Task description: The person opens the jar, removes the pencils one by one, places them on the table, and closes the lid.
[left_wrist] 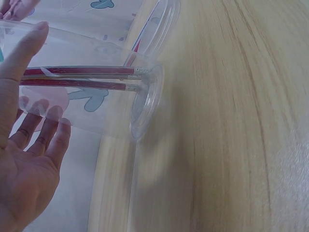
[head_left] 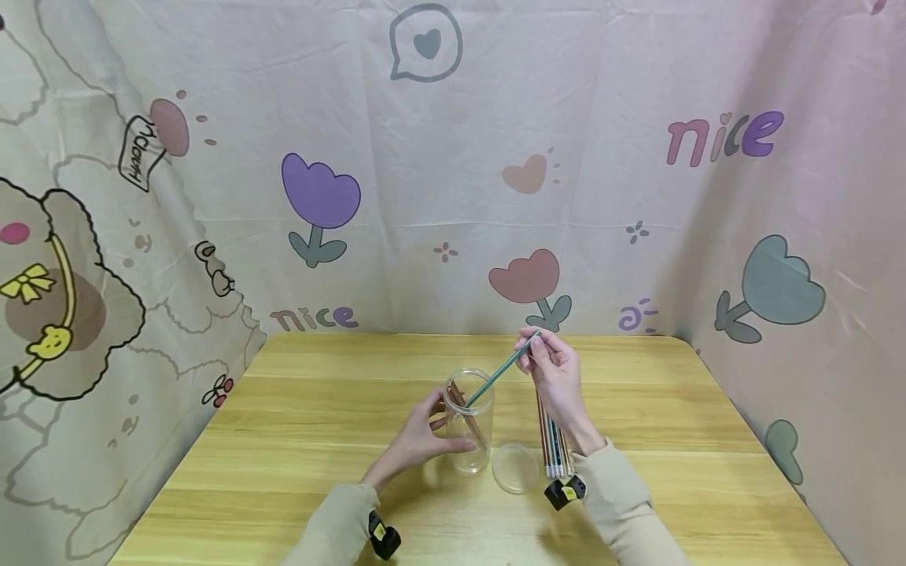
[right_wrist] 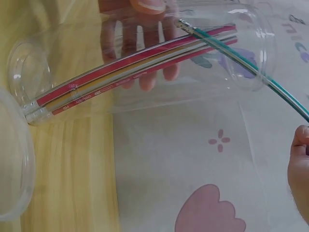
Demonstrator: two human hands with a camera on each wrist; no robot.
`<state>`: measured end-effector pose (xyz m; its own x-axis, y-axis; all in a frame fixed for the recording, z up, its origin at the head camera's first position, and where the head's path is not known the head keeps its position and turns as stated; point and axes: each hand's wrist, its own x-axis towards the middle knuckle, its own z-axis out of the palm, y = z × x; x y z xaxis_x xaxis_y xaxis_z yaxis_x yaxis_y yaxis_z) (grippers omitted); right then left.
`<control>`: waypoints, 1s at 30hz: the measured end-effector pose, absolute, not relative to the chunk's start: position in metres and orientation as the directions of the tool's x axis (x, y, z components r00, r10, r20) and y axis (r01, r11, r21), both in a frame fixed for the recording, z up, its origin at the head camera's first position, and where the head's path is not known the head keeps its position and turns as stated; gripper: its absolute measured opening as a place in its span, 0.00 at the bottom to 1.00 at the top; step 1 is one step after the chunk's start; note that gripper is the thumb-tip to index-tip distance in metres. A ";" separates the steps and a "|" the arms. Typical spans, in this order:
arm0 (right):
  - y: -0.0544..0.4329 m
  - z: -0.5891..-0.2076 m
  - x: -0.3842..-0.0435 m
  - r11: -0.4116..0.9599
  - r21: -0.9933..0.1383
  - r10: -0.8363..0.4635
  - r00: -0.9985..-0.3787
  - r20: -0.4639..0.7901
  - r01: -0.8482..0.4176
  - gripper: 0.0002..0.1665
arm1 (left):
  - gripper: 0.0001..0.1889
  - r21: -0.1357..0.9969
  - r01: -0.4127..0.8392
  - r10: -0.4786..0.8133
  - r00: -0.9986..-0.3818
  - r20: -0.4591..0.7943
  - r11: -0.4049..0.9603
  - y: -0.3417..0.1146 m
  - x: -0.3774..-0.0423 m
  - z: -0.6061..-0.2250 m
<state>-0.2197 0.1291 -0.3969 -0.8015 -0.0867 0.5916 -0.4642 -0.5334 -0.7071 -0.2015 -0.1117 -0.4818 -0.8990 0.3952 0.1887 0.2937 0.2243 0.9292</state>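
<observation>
Jar: a clear, open-topped jar [head_left: 481, 436] is seen at the lower centre of the head frame, roughly upright, with the surface [head_left: 318, 424] around its base.
Left hand: the left hand [head_left: 421, 435] is curled round the jar, thumb on the near side; in the left wrist view, its fingers are shown through the clear wall.
Right hand: the green pencil [head_left: 502, 371] is pinched near its upper end by the right hand [head_left: 557, 373], right of centre; only part of that hand is caught at the right edge of the right wrist view.
Green pencil: its lower end is inside the jar mouth; a metal-banded end is revealed only in the right wrist view.
Pencils inside: two red and one yellowish are distinguished among the pencils inside [right_wrist: 87, 79] in the right wrist view, but are hardly separable in the head view.
Lid: the clear round lid [head_left: 515, 469] is placed just right of the jar.
Loose pencils: the row of loose pencils [head_left: 555, 448], partly covered by the right forearm, is displayed whole in no view.
</observation>
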 end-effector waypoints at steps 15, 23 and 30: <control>0.155 -0.396 -0.211 -0.746 -0.542 0.108 -0.874 0.474 -0.386 0.14 | 0.38 0.929 0.292 0.388 -0.902 0.188 0.229 -0.111 -0.202 -0.484; 0.176 -0.395 -0.205 -0.850 -0.414 0.159 -0.907 0.390 -0.327 0.14 | 0.38 0.933 0.281 0.379 -0.907 0.182 0.225 -0.111 -0.202 -0.484; 0.196 -0.400 -0.205 -0.889 -0.318 0.213 -0.913 0.349 -0.329 0.14 | 0.37 0.933 0.280 0.377 -0.908 0.180 0.228 -0.111 -0.201 -0.483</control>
<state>-0.2048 0.1964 -0.4001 -0.9126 0.2127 0.3493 -0.3290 -0.8891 -0.3183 -0.2006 -0.1108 -0.4834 -0.9084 0.3773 0.1804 0.2798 0.2276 0.9327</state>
